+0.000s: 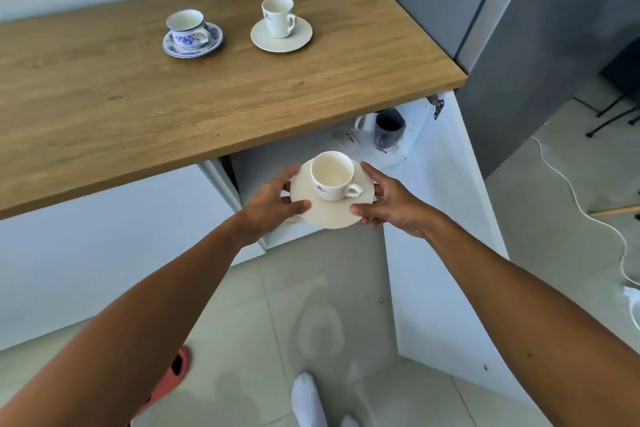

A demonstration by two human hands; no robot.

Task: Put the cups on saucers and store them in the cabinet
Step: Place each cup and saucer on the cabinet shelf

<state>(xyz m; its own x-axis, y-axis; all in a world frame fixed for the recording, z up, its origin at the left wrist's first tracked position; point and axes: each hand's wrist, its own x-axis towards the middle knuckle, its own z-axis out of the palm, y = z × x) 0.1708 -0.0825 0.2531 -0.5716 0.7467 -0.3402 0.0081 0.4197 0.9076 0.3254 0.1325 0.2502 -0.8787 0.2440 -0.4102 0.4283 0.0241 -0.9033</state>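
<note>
Left grip (pixel 273 204) pinched near-left rim of round cream ceramic saucer (pixel 322 217). White ceramic cup (pixel 331 175) stood centred on it, long axis vertical, mouth up, handle pointing right. Right grip (pixel 388 201) pinched opposite rim: two-sided hold, judged to keep saucer level. Pair hung before open white cabinet (pixel 273 158), under wooden worktop (pixel 207 97).

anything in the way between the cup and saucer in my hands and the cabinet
Nothing visible does. The cabinet door is swung open, and the left hand and right hand hold the saucer with its cup at the opening. A white mug and dark tumbler stand farther back, to the right.
</note>
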